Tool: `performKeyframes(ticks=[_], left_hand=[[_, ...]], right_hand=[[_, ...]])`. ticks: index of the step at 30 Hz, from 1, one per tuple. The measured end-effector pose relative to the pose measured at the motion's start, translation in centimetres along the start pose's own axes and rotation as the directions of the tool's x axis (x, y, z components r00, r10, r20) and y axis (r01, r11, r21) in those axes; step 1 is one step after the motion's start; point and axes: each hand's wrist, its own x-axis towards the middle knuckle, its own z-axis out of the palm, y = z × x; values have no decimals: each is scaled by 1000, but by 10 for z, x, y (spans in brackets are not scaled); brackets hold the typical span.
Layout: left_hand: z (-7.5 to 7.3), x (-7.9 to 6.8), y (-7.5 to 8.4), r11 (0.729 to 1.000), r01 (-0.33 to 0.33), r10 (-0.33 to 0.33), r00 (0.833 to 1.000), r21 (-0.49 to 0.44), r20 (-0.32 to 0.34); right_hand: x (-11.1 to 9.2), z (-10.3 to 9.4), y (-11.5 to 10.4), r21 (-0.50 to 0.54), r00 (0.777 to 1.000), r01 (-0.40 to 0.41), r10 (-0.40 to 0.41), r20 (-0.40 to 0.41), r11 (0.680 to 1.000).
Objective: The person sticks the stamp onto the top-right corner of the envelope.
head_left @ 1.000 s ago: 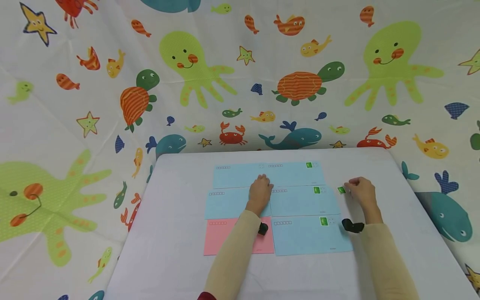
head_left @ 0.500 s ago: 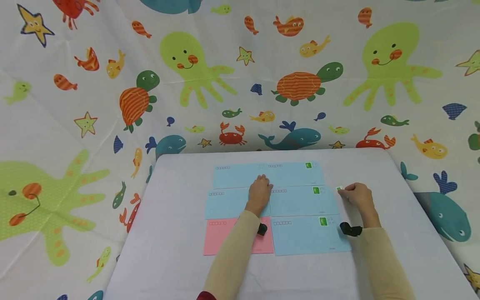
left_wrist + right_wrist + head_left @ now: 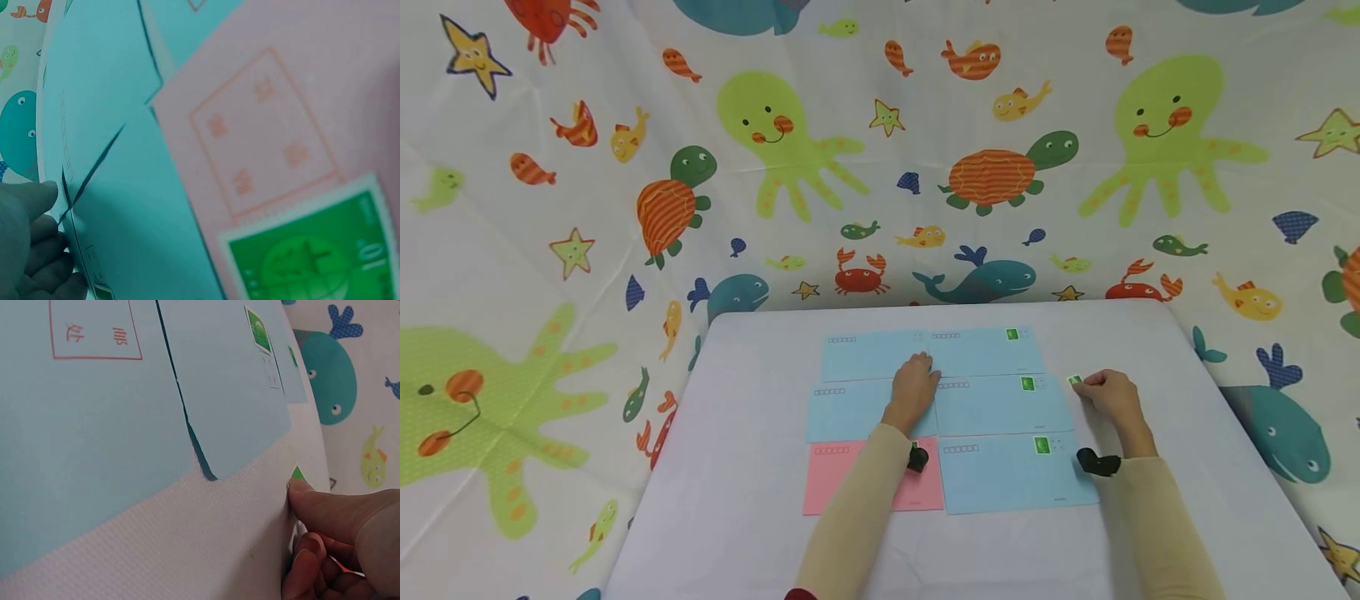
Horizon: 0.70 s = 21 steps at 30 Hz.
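Note:
My right hand (image 3: 1116, 400) pinches a small green postage stamp (image 3: 1075, 380) between thumb and fingertips, just right of the middle-row blue envelope (image 3: 1000, 412). In the right wrist view the thumb covers most of that stamp (image 3: 299, 473). My left hand (image 3: 913, 389) rests on the left blue envelopes, its fingertips at the lower edge of the far-left blue envelope (image 3: 861, 358). Seen from the left wrist, its fingers (image 3: 53, 265) lie lightly bent on the paper. Below the left wrist is a pink envelope (image 3: 831, 483) with a green stamp (image 3: 312, 250), partly hidden by the sleeve in the head view.
The envelopes lie in two columns on a white-covered table (image 3: 737, 433). Each right-column envelope, such as the near blue one (image 3: 1000, 483), bears a green stamp (image 3: 1042, 446) at its top right. A sea-animal print cloth (image 3: 880, 183) hangs behind the table.
My right hand has come slightly nearer and to the left with the stamp, its fingers now covering more of it. The left hand stays in place, while the head view tilts up a little.

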Motion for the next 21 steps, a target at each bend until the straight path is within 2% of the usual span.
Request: performKeyframes(ticks=[12, 16, 21], left_hand=[[-15, -3, -3, 998, -37, 38, 999, -44, 19], [-23, -1, -10, 997, -68, 67, 998, -46, -14], [-40, -1, -26, 999, -28, 25, 997, -39, -67]], right_hand=[[2, 1, -1, -14, 1000, -22, 22, 9, 1000], [3, 0, -1, -22, 1000, -17, 17, 12, 1000], [4, -2, -2, -30, 1000, -8, 8, 17, 1000]])
